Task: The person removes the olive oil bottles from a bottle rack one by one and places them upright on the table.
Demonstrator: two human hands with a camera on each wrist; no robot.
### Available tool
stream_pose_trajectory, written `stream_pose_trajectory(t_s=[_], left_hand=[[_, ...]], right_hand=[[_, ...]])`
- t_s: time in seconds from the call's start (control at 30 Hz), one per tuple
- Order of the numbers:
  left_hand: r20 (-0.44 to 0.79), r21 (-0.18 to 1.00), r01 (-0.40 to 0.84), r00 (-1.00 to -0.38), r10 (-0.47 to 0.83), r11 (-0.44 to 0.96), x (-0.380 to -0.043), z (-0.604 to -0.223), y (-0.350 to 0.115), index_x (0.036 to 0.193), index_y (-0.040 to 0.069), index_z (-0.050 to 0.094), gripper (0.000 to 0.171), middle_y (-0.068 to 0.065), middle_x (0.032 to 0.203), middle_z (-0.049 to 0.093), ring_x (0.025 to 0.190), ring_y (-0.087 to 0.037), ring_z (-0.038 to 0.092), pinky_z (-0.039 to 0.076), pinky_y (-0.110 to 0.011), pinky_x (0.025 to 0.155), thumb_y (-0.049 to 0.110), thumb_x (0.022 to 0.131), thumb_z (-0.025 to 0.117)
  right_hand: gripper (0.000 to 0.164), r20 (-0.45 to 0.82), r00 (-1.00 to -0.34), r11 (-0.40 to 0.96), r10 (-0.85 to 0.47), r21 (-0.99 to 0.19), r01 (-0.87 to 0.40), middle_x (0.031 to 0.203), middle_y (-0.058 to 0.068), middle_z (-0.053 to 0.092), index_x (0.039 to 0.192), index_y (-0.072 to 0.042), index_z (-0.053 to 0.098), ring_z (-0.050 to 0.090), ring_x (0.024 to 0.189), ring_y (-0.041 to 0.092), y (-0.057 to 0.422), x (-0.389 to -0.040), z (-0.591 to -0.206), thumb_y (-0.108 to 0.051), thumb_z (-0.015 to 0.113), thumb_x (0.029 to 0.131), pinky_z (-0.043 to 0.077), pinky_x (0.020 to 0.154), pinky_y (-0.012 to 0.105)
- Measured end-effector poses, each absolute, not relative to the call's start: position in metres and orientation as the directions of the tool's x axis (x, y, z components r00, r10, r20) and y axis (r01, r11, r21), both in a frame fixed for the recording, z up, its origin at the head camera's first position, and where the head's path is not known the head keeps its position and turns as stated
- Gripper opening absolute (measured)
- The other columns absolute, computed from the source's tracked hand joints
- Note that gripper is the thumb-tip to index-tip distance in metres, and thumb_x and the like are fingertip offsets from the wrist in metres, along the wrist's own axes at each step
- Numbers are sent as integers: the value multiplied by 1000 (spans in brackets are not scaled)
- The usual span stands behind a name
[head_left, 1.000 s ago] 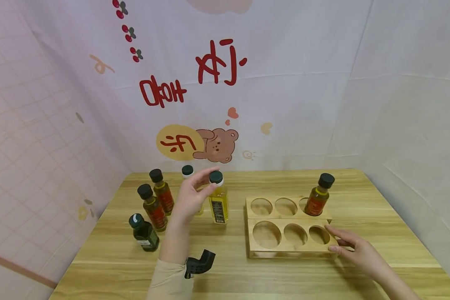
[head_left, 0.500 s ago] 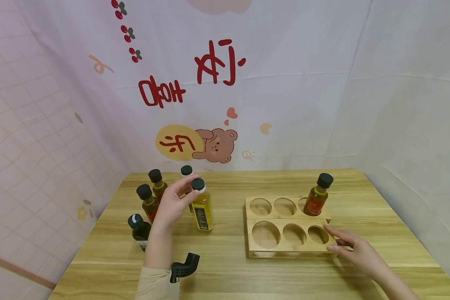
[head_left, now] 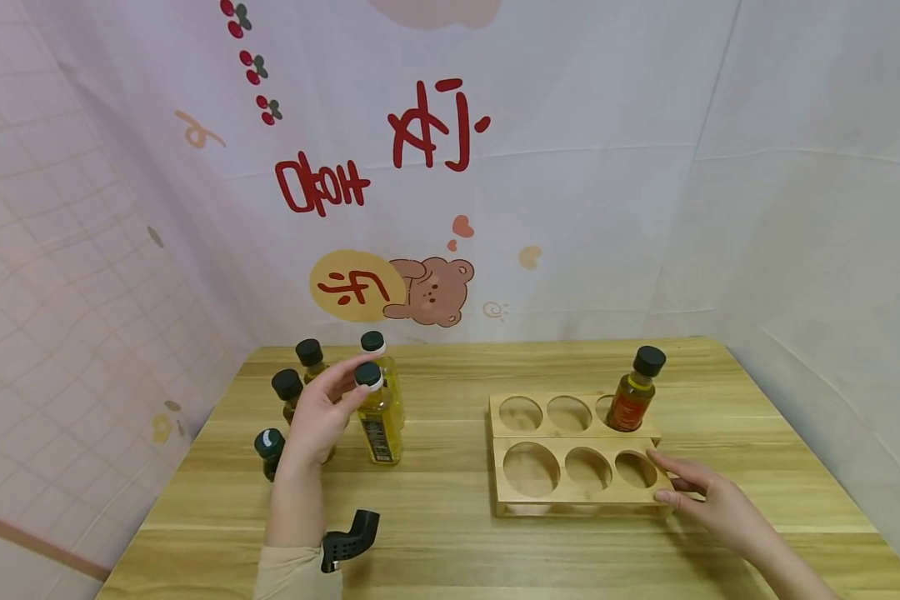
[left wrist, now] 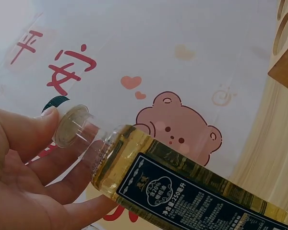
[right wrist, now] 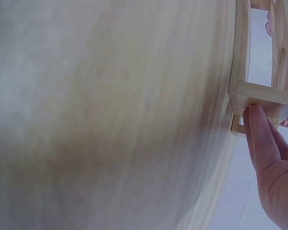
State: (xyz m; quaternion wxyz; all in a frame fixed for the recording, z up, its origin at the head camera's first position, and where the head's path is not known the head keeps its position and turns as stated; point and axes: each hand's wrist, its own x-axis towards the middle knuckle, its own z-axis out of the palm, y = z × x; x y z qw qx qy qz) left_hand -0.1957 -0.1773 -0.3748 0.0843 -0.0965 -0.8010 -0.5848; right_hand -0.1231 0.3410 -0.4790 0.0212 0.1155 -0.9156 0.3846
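In the head view my left hand holds a clear bottle of yellow oil by its dark-capped neck. The left wrist view shows the thumb at the cap and fingers around the neck of this oil bottle, its dark label facing the camera. Another yellow oil bottle stands just behind it. On the right, my right hand grips the right end of the two-tier wooden bottle rack, thumb at the front corner. Fingers touch the rack's end panel in the right wrist view. A red-labelled bottle sits in the upper tier's right hole.
Left of my left hand stand two black-capped bottles, a rear one and a nearer one, plus a dark green bottle, all partly hidden. The wooden table meets a printed cloth backdrop behind.
My left hand has carried the oil bottle leftward and slightly nearer, to in front of the other yellow oil bottle. The right hand and the rack have stayed in place.
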Motion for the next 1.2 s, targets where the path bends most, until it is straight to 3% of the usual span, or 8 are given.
stream_pose_trajectory(t_s=[0.23, 0.57, 0.77, 0.97, 1.2], left_hand=[[237, 927, 238, -971, 40, 291, -195, -375, -182, 135, 7, 60, 39, -16, 132, 60, 118, -30, 57, 44, -40, 98, -1, 97, 59], [217, 933, 216, -976, 27, 288, -194, -377, -185, 136, 5, 59, 39, -17, 131, 59, 116, -29, 57, 47, -19, 89, -2, 97, 58], [179, 938, 173, -984, 7, 301, -193, -377, -187, 138, 6, 58, 41, -16, 134, 58, 120, -30, 56, 47, -30, 95, -1, 98, 59], [178, 940, 176, -984, 17, 292, -193, -377, -189, 138, 4, 56, 41, -16, 134, 57, 119, -30, 55, 46, -22, 91, -1, 98, 58], [172, 940, 170, -985, 19, 296, -193, -378, -191, 140, 5, 55, 42, -16, 135, 57, 121, -29, 55, 46, -26, 95, 2, 98, 60]], right_hand=[[58, 117, -975, 682, -187, -699, -214, 133, 23, 57, 142, -5, 54, 57, 102, -1, 341, -123, -479, -22, 73, 91, 54, 80, 24], [56, 163, -964, 662, -212, -702, -264, 131, 23, 59, 141, -3, 55, 56, 103, -3, 341, -124, -482, -17, 73, 90, 53, 81, 22], [56, 152, -965, 665, -212, -701, -257, 132, 22, 58, 142, -3, 54, 56, 104, -4, 343, -124, -483, -19, 72, 91, 53, 81, 22], [56, 159, -964, 664, -213, -700, -263, 132, 23, 58, 142, -4, 54, 56, 103, -3, 342, -123, -482, -19, 73, 91, 53, 81, 22], [56, 148, -968, 668, -200, -702, -246, 132, 22, 58, 142, -4, 54, 56, 102, -4, 342, -123, -482, -20, 73, 91, 53, 80, 21]])
